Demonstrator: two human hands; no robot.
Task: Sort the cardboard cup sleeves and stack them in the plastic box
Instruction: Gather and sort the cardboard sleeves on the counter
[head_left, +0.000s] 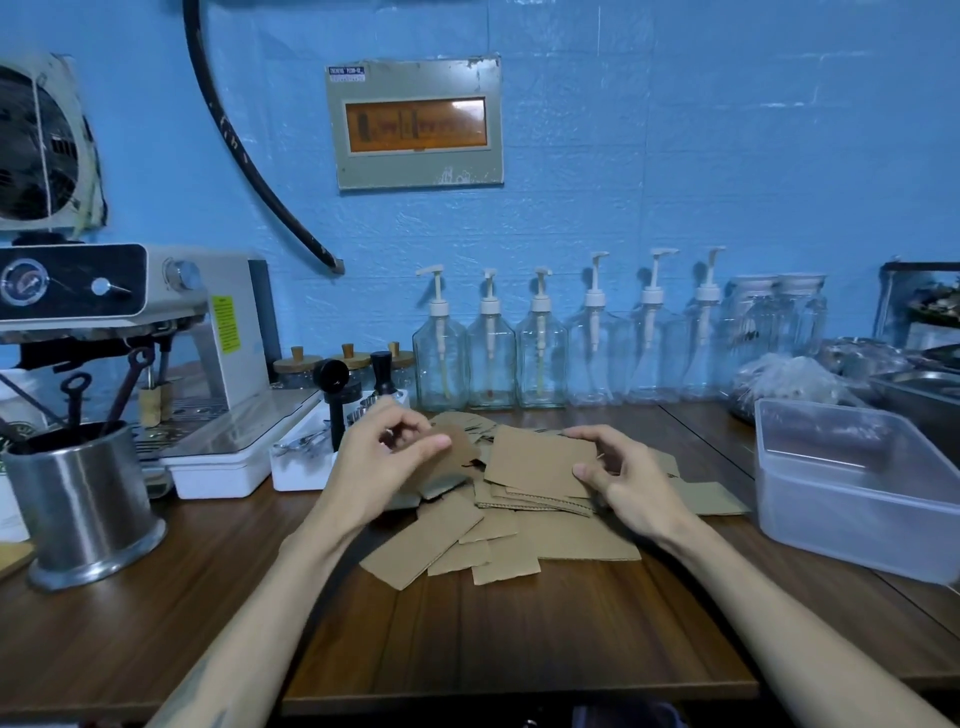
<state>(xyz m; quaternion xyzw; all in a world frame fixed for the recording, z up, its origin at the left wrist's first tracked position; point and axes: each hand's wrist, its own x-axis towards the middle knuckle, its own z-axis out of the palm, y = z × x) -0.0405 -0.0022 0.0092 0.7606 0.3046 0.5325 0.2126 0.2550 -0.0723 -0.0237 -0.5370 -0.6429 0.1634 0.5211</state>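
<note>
Sleeves (498, 525) lie heaped on the desk (467, 634) beneath both hands. My left hand (387, 460) pinches one sleeve; my right hand (626, 480) grips a stack. Plastic box (852, 483) sits rightward, nearer my right hand.

You see dim, cool, even light; wide-angle bending at the edges; soft glare on the steel cup (83, 499).

Brown cardboard sleeves (498, 525) – flat, loose heap mid-table; clear plastic box (852, 499) – upright, right.
</note>
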